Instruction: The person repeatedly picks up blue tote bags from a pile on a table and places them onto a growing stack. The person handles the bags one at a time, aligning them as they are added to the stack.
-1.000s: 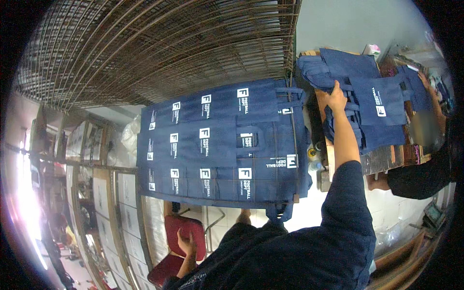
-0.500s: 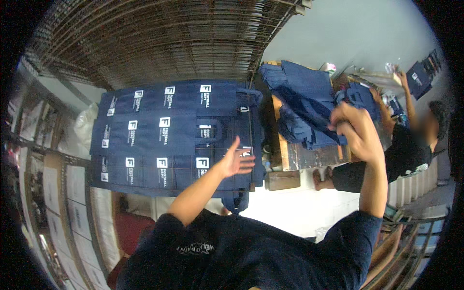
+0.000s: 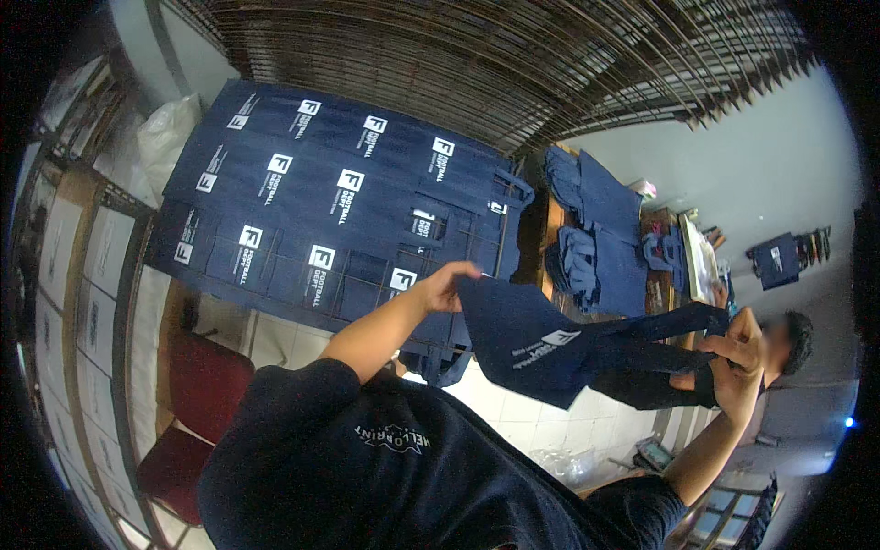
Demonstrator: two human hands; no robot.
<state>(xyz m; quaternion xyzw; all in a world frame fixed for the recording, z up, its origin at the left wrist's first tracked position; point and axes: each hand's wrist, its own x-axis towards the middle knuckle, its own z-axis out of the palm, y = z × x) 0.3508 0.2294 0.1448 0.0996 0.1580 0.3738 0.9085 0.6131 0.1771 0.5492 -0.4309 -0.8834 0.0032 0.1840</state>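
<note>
A navy tote bag (image 3: 513,335) with a white print hangs stretched sideways in front of my chest. My left hand (image 3: 445,288) pinches a corner at its bottom end. At the far right, my right hand (image 3: 739,359) is closed round the ends of its two long handles. Just beyond my left hand, rows of navy printed tote bags (image 3: 293,206) lie overlapping on a wire rack, some with their handles hanging over the edge.
Stacks of navy bags (image 3: 610,266) cover a wooden table beyond the held bag. A co-worker (image 3: 790,344) is close behind my right hand. Raised wire racks (image 3: 477,69) hang over the far side. Red chairs (image 3: 209,385) stand at left, near shelving (image 3: 96,321).
A navy tote bag has come off the table pile in my right hand and is now stretched between both hands. My left hand, open before, has closed on its corner. The view has turned.
</note>
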